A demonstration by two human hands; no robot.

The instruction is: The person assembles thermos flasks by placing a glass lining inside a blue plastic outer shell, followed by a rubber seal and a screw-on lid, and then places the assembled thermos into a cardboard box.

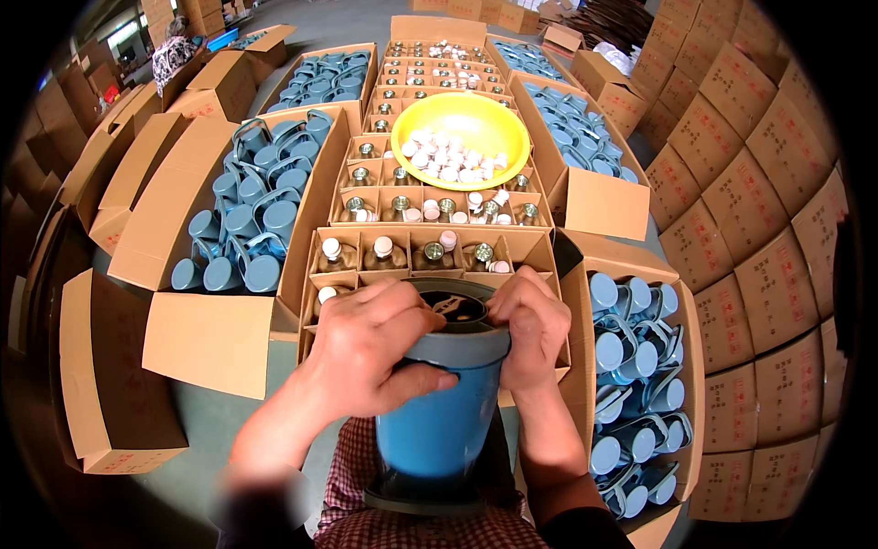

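A blue thermos body (430,421) with a grey rim and a dark disc-like top stands upright in front of me, over my lap. My left hand (370,343) grips its rim from the left, the thumb against the side and the fingers over the top edge. My right hand (532,320) is closed on the right side of the same rim. Just beyond is a divided carton (549,252) with glass liners (434,252), some topped with white stoppers (383,245).
A yellow bowl (498,114) of white stoppers rests on more divided cartons of liners. Cartons of blue handled lids (240,220) stand left, and one with similar blue parts (645,361) stands right. Stacked boxes (768,274) wall the right side. Another person (172,55) is far left.
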